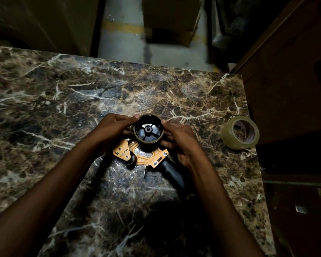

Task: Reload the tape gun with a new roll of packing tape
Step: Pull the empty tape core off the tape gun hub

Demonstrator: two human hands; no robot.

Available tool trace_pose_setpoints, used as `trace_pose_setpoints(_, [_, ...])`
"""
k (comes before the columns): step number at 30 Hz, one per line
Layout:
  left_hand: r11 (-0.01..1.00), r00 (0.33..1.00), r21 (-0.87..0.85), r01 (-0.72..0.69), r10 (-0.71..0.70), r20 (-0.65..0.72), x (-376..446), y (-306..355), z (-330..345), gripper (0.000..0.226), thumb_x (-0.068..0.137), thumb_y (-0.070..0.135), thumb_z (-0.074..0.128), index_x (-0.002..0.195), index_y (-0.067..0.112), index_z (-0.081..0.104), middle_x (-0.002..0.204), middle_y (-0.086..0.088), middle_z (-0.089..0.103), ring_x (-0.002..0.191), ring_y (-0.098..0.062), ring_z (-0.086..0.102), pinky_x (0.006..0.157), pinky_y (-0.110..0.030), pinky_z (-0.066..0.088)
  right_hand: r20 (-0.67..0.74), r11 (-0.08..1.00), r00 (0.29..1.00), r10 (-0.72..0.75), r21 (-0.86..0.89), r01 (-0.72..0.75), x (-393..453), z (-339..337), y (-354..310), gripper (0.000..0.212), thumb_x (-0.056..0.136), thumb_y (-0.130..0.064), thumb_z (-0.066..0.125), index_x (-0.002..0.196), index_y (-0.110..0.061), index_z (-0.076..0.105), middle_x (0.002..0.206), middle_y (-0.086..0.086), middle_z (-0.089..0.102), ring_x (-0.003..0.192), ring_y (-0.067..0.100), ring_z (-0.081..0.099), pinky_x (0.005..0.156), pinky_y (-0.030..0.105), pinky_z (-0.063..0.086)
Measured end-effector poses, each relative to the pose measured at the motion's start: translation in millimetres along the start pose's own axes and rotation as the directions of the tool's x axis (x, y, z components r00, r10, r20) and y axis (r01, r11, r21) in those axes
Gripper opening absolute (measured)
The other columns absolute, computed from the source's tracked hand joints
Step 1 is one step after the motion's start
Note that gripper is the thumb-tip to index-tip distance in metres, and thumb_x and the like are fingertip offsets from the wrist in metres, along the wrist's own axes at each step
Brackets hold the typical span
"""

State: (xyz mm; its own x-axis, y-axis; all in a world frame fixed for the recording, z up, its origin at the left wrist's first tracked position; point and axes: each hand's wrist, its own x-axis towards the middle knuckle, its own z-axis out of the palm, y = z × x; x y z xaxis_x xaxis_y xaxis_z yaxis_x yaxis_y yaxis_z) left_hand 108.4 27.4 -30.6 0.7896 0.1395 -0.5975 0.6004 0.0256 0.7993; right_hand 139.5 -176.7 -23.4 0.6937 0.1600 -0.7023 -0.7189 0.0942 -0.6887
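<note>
The surface [63, 93] was brown marble veined white; the tape gun [146, 154] orange with black handle; the tape roll [239, 132] tan.

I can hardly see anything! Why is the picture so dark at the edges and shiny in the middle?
Head view: one light from above brightens the marble-patterned table around the orange tape gun, leaving glare there; the corners fall into shadow; the boxes beyond look blurred; the wide lens bends the table's edges.
</note>
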Motion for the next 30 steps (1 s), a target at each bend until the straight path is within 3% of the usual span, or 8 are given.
trace_pose_setpoints(2, [1.0,1.0,-0.015,-0.005,0.005,-0.017,2,-2,-1,0.038,0.095,0.037,0.077,0.108,0.003,0.082,0.089,-0.012,0.085,0.07,-0.013,0.08,0.078,-0.022,0.064,0.004,1.0,1.0,-0.006,-0.001,0.006,-2,1,-1,0.018,0.099,-0.016,0.07,0.084,-0.007,0.071,0.078,0.01,0.08,0.068,0.017,0.078,0.064,0.029,0.066])
trace_pose_setpoints(7, [1.0,0.999,0.0,-0.015,0.015,-0.032,3,-1,0,0.031,0.095,0.037,0.078,0.1,0.007,0.082,0.08,-0.005,0.084,0.065,-0.01,0.078,0.061,-0.016,0.06,-0.026,1.0,1.0,-0.001,-0.013,0.0,-3,3,0,0.02,0.099,-0.016,0.071,0.082,-0.004,0.069,0.085,0.016,0.078,0.068,0.019,0.077,0.07,0.034,0.066])
trace_pose_setpoints(12, [1.0,1.0,0.0,-0.006,0.006,-0.028,4,-1,-1,0.039,0.092,0.04,0.079,0.103,0.002,0.082,0.094,-0.016,0.084,0.075,-0.02,0.079,0.07,-0.028,0.062,-0.035,1.0,0.999,0.009,-0.009,-0.009,-6,7,-4,0.026,0.099,-0.013,0.069,0.075,-0.003,0.066,0.077,0.015,0.076,0.059,0.017,0.076,0.059,0.03,0.065])
trace_pose_setpoints(15, [1.0,1.0,-0.003,-0.01,0.01,-0.004,6,-2,-3,0.042,0.093,0.039,0.078,0.106,-0.001,0.081,0.099,-0.019,0.084,0.078,-0.019,0.08,0.07,-0.026,0.062,-0.045,1.0,0.999,0.011,-0.004,-0.011,-6,9,-6,0.029,0.1,-0.01,0.068,0.072,-0.004,0.063,0.068,0.012,0.074,0.053,0.016,0.074,0.056,0.03,0.064])
trace_pose_setpoints(20, [0.999,1.0,-0.029,-0.013,0.014,0.028,6,-4,-6,0.049,0.094,0.039,0.077,0.113,-0.006,0.078,0.104,-0.023,0.082,0.091,-0.027,0.079,0.071,-0.026,0.059,-0.046,0.999,0.999,0.004,-0.046,-0.006,-6,10,-6,0.024,0.101,-0.012,0.067,0.078,-0.003,0.063,0.085,0.02,0.075,0.063,0.021,0.075,0.059,0.031,0.065])
trace_pose_setpoints(23, [1.0,0.999,-0.019,-0.021,0.022,0.049,5,-3,-5,0.066,0.088,0.046,0.078,0.119,-0.012,0.073,0.106,-0.021,0.082,0.082,-0.019,0.079,0.074,-0.028,0.058,-0.047,0.998,0.999,0.0,-0.058,-0.003,-7,10,-6,0.022,0.101,-0.011,0.066,0.081,-0.003,0.062,0.089,0.022,0.076,0.07,0.024,0.075,0.063,0.033,0.066])
trace_pose_setpoints(27, [0.999,0.996,0.026,-0.024,0.022,0.089,1,-2,-8,0.113,0.054,0.074,0.089,0.122,-0.014,0.069,0.105,-0.014,0.084,0.088,-0.019,0.082,0.072,-0.026,0.059,-0.055,0.997,0.998,0.005,-0.079,-0.009,-7,11,-7,0.018,0.101,-0.011,0.067,0.086,-0.002,0.063,0.086,0.019,0.075,0.071,0.024,0.075,0.06,0.031,0.065])
trace_pose_setpoints(30, [0.999,0.997,0.02,-0.031,0.029,0.076,1,-2,-8,0.101,0.062,0.064,0.085,0.123,-0.016,0.067,0.107,-0.016,0.084,0.097,-0.027,0.082,0.073,-0.026,0.059,-0.059,0.996,0.998,0.013,-0.089,-0.018,-6,13,-8,0.015,0.1,-0.011,0.067,0.089,-0.002,0.063,0.086,0.018,0.074,0.072,0.024,0.074,0.063,0.033,0.065])
